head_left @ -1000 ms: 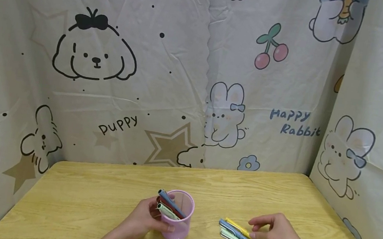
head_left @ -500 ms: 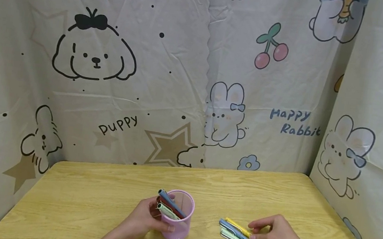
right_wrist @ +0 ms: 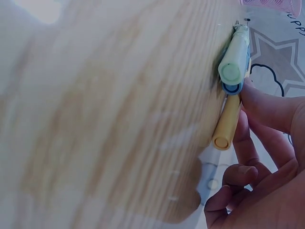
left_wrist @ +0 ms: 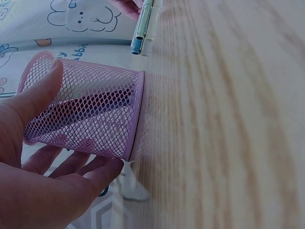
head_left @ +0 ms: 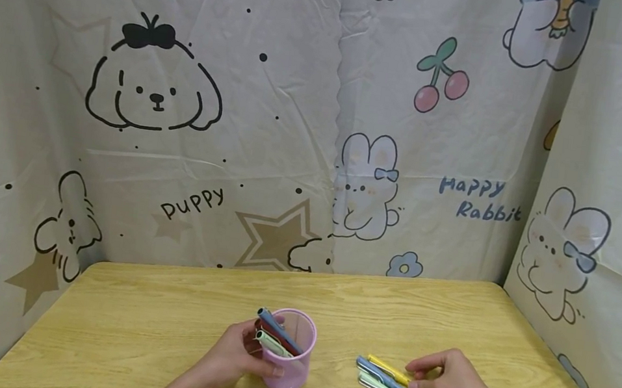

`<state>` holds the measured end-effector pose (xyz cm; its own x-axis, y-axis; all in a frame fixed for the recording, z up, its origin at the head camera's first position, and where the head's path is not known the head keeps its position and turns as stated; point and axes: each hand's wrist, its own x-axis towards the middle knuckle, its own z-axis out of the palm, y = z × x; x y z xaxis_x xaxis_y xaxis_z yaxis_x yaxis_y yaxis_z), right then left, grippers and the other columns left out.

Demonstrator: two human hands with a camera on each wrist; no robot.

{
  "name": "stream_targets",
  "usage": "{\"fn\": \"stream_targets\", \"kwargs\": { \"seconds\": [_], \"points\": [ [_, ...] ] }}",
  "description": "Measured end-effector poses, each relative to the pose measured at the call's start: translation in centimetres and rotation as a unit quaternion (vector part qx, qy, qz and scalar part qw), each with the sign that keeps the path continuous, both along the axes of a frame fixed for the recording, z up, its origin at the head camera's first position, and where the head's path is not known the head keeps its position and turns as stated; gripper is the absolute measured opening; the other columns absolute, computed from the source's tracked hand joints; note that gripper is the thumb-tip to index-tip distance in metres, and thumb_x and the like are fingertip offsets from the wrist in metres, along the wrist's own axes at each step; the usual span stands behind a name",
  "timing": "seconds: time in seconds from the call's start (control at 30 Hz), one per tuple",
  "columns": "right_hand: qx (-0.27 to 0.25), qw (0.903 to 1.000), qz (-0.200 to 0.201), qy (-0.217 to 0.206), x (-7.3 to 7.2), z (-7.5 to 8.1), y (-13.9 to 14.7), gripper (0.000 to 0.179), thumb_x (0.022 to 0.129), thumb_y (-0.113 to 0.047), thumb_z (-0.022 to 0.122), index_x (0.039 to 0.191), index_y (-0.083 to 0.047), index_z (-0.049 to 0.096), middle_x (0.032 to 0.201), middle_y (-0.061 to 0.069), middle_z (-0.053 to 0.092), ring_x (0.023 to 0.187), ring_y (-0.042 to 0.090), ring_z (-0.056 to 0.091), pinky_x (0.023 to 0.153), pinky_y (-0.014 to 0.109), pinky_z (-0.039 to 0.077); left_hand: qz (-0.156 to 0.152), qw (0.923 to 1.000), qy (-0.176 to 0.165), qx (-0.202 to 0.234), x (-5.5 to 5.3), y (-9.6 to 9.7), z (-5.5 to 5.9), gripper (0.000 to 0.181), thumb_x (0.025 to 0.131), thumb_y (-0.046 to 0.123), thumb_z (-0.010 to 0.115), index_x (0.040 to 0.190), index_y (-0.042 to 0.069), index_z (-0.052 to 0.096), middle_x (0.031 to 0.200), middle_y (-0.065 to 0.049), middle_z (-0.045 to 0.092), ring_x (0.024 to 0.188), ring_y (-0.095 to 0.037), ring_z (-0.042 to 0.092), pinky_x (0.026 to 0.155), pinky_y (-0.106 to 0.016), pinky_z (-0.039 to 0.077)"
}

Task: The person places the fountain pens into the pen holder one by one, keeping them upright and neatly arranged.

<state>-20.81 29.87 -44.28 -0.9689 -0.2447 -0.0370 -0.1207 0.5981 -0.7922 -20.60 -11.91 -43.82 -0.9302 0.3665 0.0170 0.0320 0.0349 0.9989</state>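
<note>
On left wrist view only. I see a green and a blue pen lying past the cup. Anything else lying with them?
Observer: Yes, the head view shows a yellow pen on the far side of that blue pen.

Operator: Mesh muddies the colours in the cup. What's in there?

Observer: From above, a slate-blue pen, a dark red one and a pale green one show at the rim of the cup. Can't rule out more underneath.

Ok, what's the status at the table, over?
Left hand grips pink mesh pen cup, pens inside. Right hand at yellow pen, grip unclear. Blue pen close alongside, possibly in the way.
</note>
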Motion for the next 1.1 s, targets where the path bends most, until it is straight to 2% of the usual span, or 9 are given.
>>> {"fn": "stream_targets", "kwargs": {
  "seconds": [0.4,0.63,0.9,1.1],
  "points": [
    [0.001,1.0000,0.006,0.008,-0.2,0.1,1.0,0.031,0.083,-0.009,0.089,0.109,0.003,0.080,0.096,0.004,0.077,0.092,0.023,0.064,0.073,0.024,0.049,-0.001,1.0000,0.000,-0.003,0.1,0.0,0.2,0.084,0.078,-0.005,0.091,0.152,-0.003,0.051,0.134,-0.014,0.068,0.123,-0.032,0.063,0.109,-0.045,0.049],
    [-0.004,0.9999,0.013,0.008,-0.4,-0.1,1.1,0.032,0.080,-0.009,0.091,0.108,0.003,0.080,0.096,0.004,0.077,0.091,0.023,0.065,0.076,0.024,0.049,-0.002,1.0000,0.002,-0.004,0.1,0.0,0.1,0.084,0.078,-0.005,0.091,0.152,-0.003,0.051,0.133,-0.015,0.068,0.121,-0.030,0.064,0.108,-0.044,0.049],
    [-0.003,0.9995,0.028,0.016,-0.5,-0.3,0.8,0.029,0.079,-0.006,0.091,0.105,0.001,0.081,0.092,0.003,0.075,0.085,0.018,0.063,0.072,0.024,0.050,-0.003,1.0000,0.003,-0.002,0.0,0.0,0.0,0.084,0.078,-0.005,0.091,0.152,-0.003,0.051,0.133,-0.014,0.068,0.122,-0.031,0.064,0.108,-0.044,0.049],
    [0.003,0.9996,0.025,0.014,-0.6,-0.3,0.7,0.027,0.080,-0.005,0.091,0.105,0.000,0.081,0.091,0.003,0.074,0.084,0.019,0.061,0.070,0.025,0.050,-0.003,1.0000,-0.001,-0.004,0.0,0.0,0.0,0.084,0.078,-0.005,0.091,0.152,-0.002,0.051,0.133,-0.013,0.068,0.122,-0.030,0.064,0.105,-0.040,0.051]
  ]
}}
